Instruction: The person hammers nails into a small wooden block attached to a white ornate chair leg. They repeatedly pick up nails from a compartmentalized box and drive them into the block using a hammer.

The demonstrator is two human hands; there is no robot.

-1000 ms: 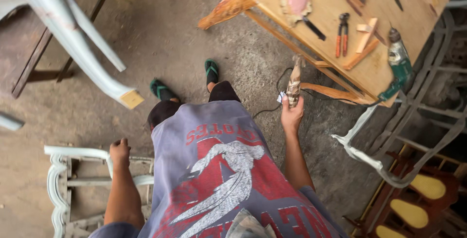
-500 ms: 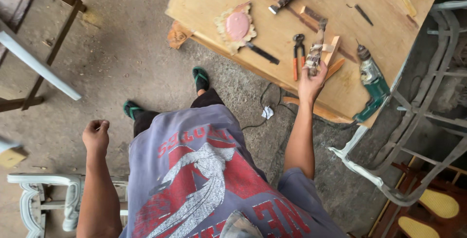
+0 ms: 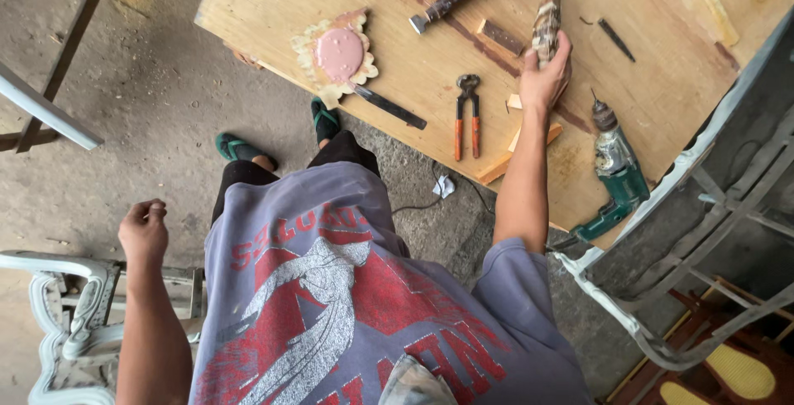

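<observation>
My right hand (image 3: 545, 76) is stretched out over the plywood table (image 3: 273, 4) and grips the taped wooden handle of a hammer (image 3: 547, 8), whose metal head points to the far side. My left hand (image 3: 144, 229) hangs at my side as a loose fist with nothing in it, above the carved white chair frame (image 3: 70, 322). Just left of the right hand lie orange-handled pincers (image 3: 466, 114). A green electric drill (image 3: 616, 169) rests to its right near the table's edge.
On the table also lie a board with pink putty (image 3: 339, 53), a putty knife (image 3: 390, 107), a second hammer (image 3: 442, 1) and small wood blocks. A white chair frame (image 3: 662, 231) leans at the right. Yellow-seated chairs (image 3: 732, 368) stand at the lower right.
My right hand has carried the hammer from beside the table's near edge up and over the tabletop. The view has shifted toward the table. The left hand stays at my side.
</observation>
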